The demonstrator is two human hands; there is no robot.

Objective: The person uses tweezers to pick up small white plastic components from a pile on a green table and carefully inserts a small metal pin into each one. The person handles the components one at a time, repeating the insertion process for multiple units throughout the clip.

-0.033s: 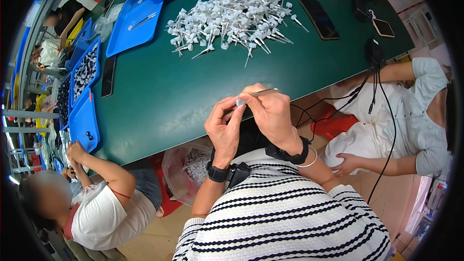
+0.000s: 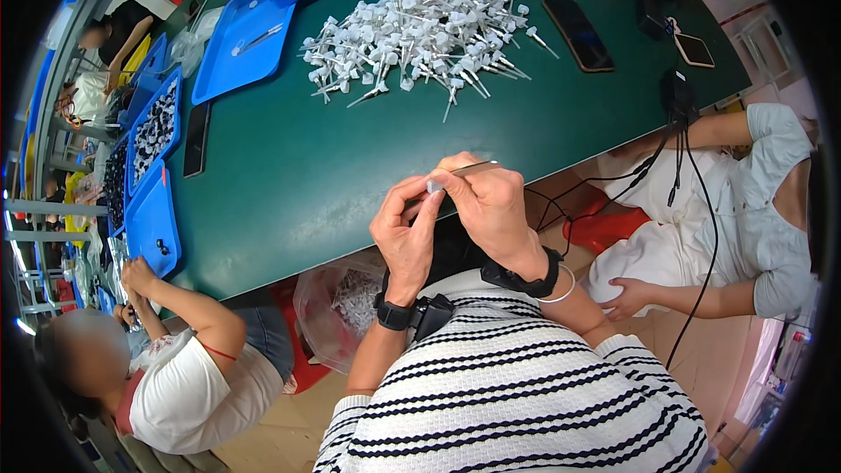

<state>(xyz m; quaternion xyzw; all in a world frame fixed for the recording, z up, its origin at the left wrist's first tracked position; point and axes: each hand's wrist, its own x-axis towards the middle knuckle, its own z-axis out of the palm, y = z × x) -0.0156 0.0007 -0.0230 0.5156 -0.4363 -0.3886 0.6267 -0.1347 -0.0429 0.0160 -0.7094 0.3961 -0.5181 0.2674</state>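
My left hand [image 2: 406,232] is closed, with thumb and fingertips pinching a small whitish plastic piece [image 2: 434,186]. Right against it, my right hand [image 2: 491,206] is closed around a slim metal tool [image 2: 476,165], perhaps tweezers; its working tip is hidden by the fingers. Both hands meet just above the near edge of the green table [image 2: 307,166]. Farther back on the table lies a large heap of white-capped parts [image 2: 420,31] with thin stems, out of reach of my fingers at this moment.
Left of the heap are a blue tray [image 2: 219,61] with metal tweezers [image 2: 260,38] and a dark phone [image 2: 197,140]. Another phone [image 2: 578,35] lies right. Black cables [image 2: 683,149] hang off the right edge. A clear bag-lined bin [image 2: 320,315] stands below. Co-workers sit on both sides.
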